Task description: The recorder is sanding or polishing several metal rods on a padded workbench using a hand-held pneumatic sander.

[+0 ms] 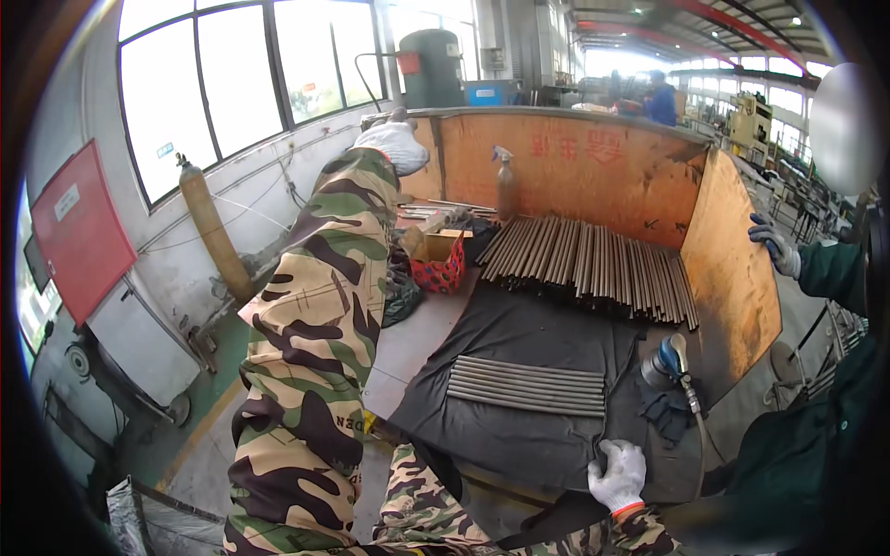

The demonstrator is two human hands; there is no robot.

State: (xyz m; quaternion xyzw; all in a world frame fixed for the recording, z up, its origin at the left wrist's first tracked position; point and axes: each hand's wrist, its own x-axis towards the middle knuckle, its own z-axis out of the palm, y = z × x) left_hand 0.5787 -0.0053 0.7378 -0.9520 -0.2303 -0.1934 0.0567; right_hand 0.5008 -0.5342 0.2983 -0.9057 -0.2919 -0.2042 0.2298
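Observation:
My left arm, in a camouflage sleeve, stretches far forward. My left hand (393,146), in a white glove, is at the top of the orange-brown wooden panel (556,167) near its left corner; its fingers are mostly hidden. At the near edge of the table, my right hand (619,474), gloved in white, rests on black cloth (519,445) with fingers loosely bent and thumb apart, nothing visible in it. A row of several grey metal rods (527,386) lies on the cloth in front of it. Beyond, a large pile of brownish rods (584,269) covers the table's far part.
Right of the cloth sits a blue air sander (663,363) with a hose. A spray bottle (505,185) and a red patterned box (438,267) stand farther back. At right, a co-worker's gloved hand (775,245) touches the side panel (737,269). A gas cylinder (211,222) leans at left.

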